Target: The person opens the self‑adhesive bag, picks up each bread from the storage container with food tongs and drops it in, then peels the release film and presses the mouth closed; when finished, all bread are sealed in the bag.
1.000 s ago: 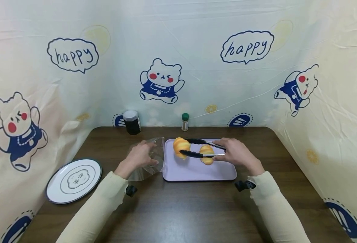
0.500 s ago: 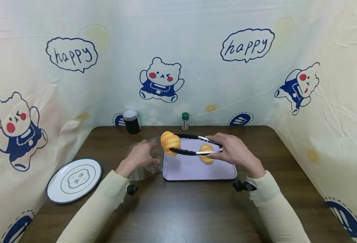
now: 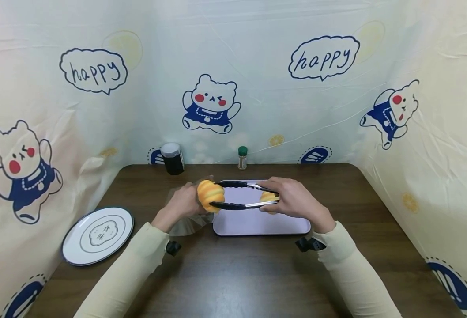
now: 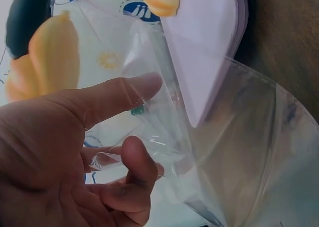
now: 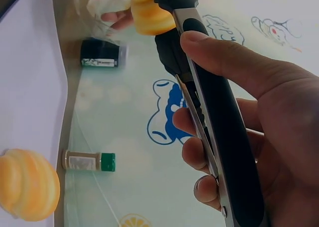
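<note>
My left hand [image 3: 183, 201] holds a clear plastic bag [image 4: 239, 137] at the left of the tray. In the left wrist view its thumb and curled fingers stand apart, with the thin film over and between them. My right hand [image 3: 295, 196] grips black-tipped metal tongs [image 5: 219, 117]. Between the tongs' tips sits a yellow-orange striped bread roll [image 3: 210, 195], raised beside the left hand and in front of part of the bag. Another such roll [image 5: 30, 184] lies on the lilac tray [image 3: 241, 226], partly behind the tongs in the head view.
A white plate [image 3: 98, 236] with a dark rim lies at the table's left. At the back edge stand a dark jar [image 3: 172, 159] with a grey lid and a small green-capped bottle [image 3: 242, 158]. Printed cloth [image 3: 257, 110] encloses the table.
My right hand has moved left with the tongs, carrying the bread roll up off the tray and over to the left hand. The left hand has stayed nearly still with the bag.
</note>
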The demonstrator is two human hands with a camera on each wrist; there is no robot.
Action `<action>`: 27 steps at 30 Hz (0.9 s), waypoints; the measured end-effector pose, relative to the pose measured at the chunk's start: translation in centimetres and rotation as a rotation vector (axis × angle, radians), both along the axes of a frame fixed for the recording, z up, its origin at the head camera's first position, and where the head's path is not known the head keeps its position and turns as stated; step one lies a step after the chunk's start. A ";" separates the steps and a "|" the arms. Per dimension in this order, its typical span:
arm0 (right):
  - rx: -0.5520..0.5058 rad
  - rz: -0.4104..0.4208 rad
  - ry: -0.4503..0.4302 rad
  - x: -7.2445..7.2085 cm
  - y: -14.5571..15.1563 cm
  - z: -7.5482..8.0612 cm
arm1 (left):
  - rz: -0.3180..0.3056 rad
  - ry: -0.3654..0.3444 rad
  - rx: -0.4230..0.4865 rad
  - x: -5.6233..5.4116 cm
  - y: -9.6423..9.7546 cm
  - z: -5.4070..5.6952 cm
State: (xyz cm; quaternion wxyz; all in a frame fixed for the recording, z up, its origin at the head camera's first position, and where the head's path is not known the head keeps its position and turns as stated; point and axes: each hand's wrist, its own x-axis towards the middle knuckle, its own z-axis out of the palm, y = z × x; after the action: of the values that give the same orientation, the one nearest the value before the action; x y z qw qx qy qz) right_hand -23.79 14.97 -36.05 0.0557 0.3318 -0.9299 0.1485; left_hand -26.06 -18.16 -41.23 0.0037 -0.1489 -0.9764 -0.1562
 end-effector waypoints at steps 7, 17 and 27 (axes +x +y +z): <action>0.024 -0.018 0.016 -0.3 0.1 -0.3 | 0.030 -0.042 -0.018 0.3 0.2 0.5; 0.056 -0.033 0.033 0.0 -0.1 -0.3 | 0.046 -0.056 -0.006 0.1 0.6 0.3; 0.026 0.003 0.028 0.2 -0.4 0.0 | 0.015 0.033 -0.007 -0.1 0.4 0.0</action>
State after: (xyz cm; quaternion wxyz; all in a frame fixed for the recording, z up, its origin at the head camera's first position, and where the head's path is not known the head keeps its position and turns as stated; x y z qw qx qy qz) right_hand -23.57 14.62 -36.00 0.0640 0.3360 -0.9304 0.1320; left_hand -26.13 -17.73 -41.19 0.0203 -0.1439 -0.9779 -0.1504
